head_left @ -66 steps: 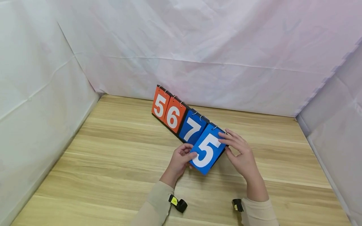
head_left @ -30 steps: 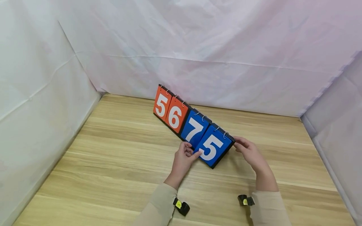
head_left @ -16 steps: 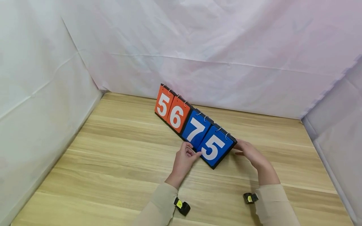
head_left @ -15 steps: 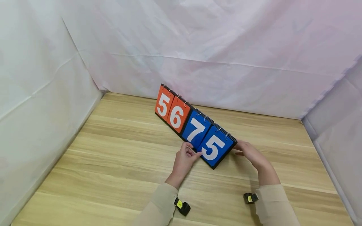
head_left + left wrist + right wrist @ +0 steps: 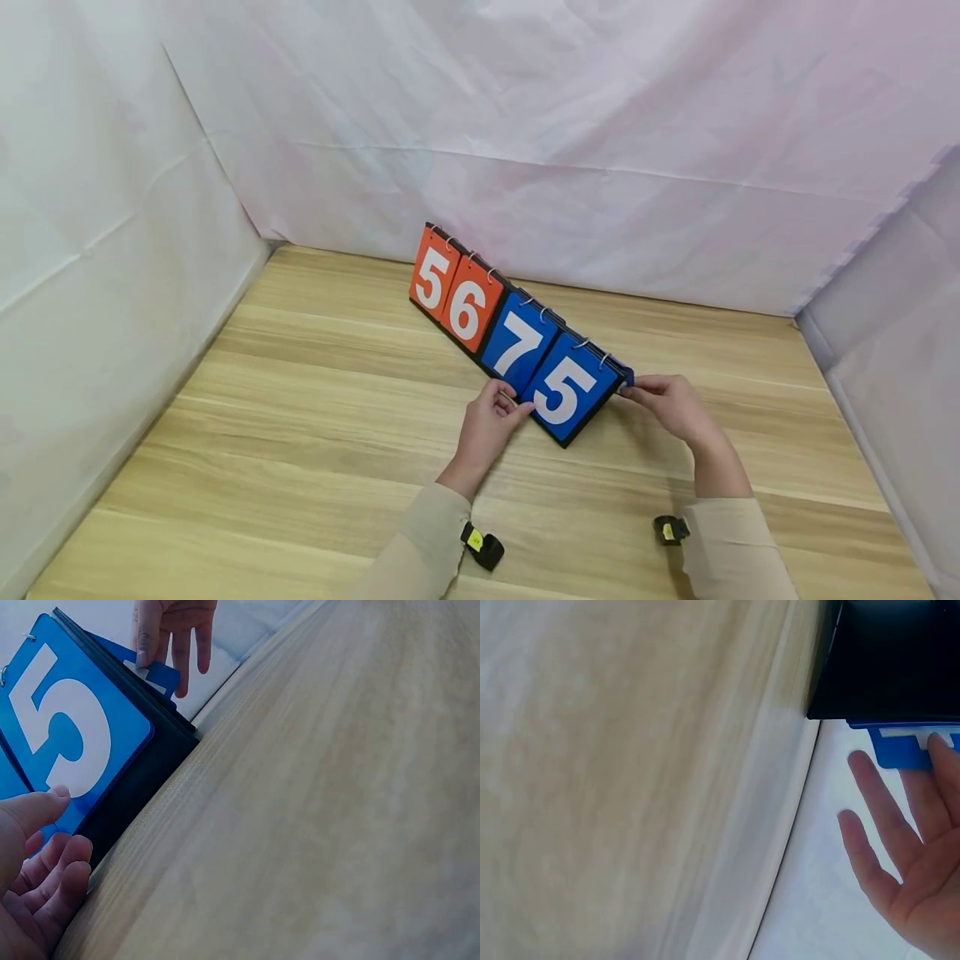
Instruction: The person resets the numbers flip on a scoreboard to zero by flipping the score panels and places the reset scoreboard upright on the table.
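Observation:
A tabletop flip scoreboard [image 5: 491,333] stands slantwise on the table, showing orange cards 5 and 6 and blue cards 7 and 5. My left hand [image 5: 483,429] holds its lower edge at the near end; the thumb lies on the front blue 5 card [image 5: 124,724] and the fingers curl by the black base. Behind the near end, my right hand [image 5: 678,408] pinches a blue number card [image 5: 169,679] between thumb and index finger. In the right wrist view that card [image 5: 900,754] sticks out past the black stand [image 5: 892,667], other fingers spread. Most of its number is hidden.
The wood-grain table [image 5: 300,450] reaches to pale cloth walls [image 5: 525,100] at the back and both sides. Black straps with small devices [image 5: 483,546] sit at both sleeve cuffs.
The front blue 5 card, earlier lifted off the board by the left hand, now lies flat. My right hand went behind the scoreboard and has drawn a blue card's edge out at the side.

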{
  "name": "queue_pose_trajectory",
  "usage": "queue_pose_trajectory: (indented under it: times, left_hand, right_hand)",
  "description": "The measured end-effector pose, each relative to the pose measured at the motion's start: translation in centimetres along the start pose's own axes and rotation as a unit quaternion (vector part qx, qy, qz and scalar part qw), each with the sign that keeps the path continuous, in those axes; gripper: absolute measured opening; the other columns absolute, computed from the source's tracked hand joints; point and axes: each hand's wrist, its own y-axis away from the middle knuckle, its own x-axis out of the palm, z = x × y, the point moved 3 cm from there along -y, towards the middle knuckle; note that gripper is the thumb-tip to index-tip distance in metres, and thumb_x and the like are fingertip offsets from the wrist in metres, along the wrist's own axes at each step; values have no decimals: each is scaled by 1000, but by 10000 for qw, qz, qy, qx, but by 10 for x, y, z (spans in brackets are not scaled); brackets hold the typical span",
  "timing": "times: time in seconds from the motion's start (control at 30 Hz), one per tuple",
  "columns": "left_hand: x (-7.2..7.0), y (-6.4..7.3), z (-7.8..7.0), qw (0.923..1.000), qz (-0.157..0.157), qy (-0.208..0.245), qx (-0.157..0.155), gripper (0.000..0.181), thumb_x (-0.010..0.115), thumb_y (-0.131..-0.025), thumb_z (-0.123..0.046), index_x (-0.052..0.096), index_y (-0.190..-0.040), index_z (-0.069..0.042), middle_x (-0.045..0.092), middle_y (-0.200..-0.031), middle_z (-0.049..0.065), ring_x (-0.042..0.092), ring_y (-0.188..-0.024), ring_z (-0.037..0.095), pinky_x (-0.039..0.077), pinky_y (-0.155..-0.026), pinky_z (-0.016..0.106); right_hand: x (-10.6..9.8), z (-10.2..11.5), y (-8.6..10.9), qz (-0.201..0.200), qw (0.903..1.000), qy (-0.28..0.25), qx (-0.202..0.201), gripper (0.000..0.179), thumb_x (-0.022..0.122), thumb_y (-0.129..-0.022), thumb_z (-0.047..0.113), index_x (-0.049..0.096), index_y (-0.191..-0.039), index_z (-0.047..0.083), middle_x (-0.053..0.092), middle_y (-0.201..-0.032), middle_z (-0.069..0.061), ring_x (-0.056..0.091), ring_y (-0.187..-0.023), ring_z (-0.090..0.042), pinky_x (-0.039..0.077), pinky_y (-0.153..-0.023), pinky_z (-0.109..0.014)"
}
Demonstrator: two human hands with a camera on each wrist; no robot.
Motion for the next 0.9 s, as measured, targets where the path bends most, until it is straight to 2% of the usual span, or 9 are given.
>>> queue_pose_trajectory:
  times: [0.13, 0.23, 0.3, 0.37, 0.47, 0.6, 0.7, 0.8, 0.9]
  left_hand:
    - [1, 0, 1, 10000, 24, 26, -68, 30, 73, -80, -31, 55, -93, -11, 56, -71, -4, 52, -63, 10, 46, -57, 20]
    - [1, -1, 1, 10000, 38, 51, -75, 29, 72, -80, -32, 55, -92, -13, 56, -71, -4, 52, -64, 11, 46, -57, 20]
    - [1, -1, 0, 9999, 47, 78, -70, 29, 72, -80, -33, 55, -92, -13, 56, -71, -4, 52, -64, 11, 46, -57, 21]
    - [1, -1, 0, 9999, 45, 102, -70, 29, 71, -81, -35, 55, -91, -14, 56, -71, -4, 52, -64, 11, 46, -57, 21]
    - [2, -1, -1, 9999, 32, 131, -48, 30, 70, -81, -39, 56, -90, -14, 56, -71, -3, 51, -64, 11, 45, -57, 21]
    - [2, -1, -2, 9999, -2, 138, 45, 31, 68, -82, -42, 57, -87, -13, 55, -71, -3, 51, -64, 10, 45, -56, 22]
    - [1, -1, -3, 9998, -52, 155, 103, 29, 65, -84, -42, 58, -85, -14, 55, -70, -4, 51, -63, 10, 46, -57, 22]
    - [1, 0, -4, 9995, -54, 300, 92, 28, 62, -87, -41, 59, -82, -13, 55, -67, -3, 52, -58, 11, 46, -55, 23]
    - [1, 2, -2, 9985, 4, 540, 55, 29, 58, -91, -38, 59, -82, -10, 55, -63, -1, 53, -53, 12, 47, -52, 24]
  right_hand:
    - [-4, -2, -1, -502, 9980, -305, 220, 36, 55, -94, 27, 63, -115, -1, 63, -112, -17, 58, -105, -22, 48, -87, -37]
    - [-8, -2, -2, -826, 9921, -893, 315, 48, 52, -96, 30, 47, -132, -1, 52, -128, -19, 57, -101, -4, 50, -83, -25]
    - [-9, 0, -2, -748, 9881, -1263, 459, 62, 47, -97, 34, 26, -144, 0, 39, -139, -22, 57, -106, -8, 49, -84, -24]
    - [-9, 3, -1, -519, 9854, -1500, 617, 75, 44, -97, 38, 2, -147, 1, 26, -145, -25, 53, -115, -21, 46, -92, -33]
    - [-8, 6, 0, -152, 9835, -1643, 747, 82, 40, -98, 40, -18, -144, 4, 27, -141, -30, 45, -120, -37, 40, -97, -44]
    - [-8, 9, -1, -135, 9833, -1771, 393, 63, 38, -101, 32, 6, -148, 6, 44, -133, -28, 55, -112, -17, 43, -95, -37]
    - [-10, 12, -3, -244, 9782, -2058, 81, 48, 34, -102, 25, 26, -145, 6, 37, -139, -23, 49, -114, -4, 44, -94, -27]
    - [-14, 18, -5, -339, 9689, -2448, -101, 49, 33, -102, 27, 28, -144, 2, 24, -146, -23, 42, -121, -9, 43, -93, -23]
    - [-20, 26, -5, -621, 9576, -2810, -152, 53, 40, -100, 32, 30, -143, 2, 29, -145, -20, 48, -116, -9, 44, -91, -20]
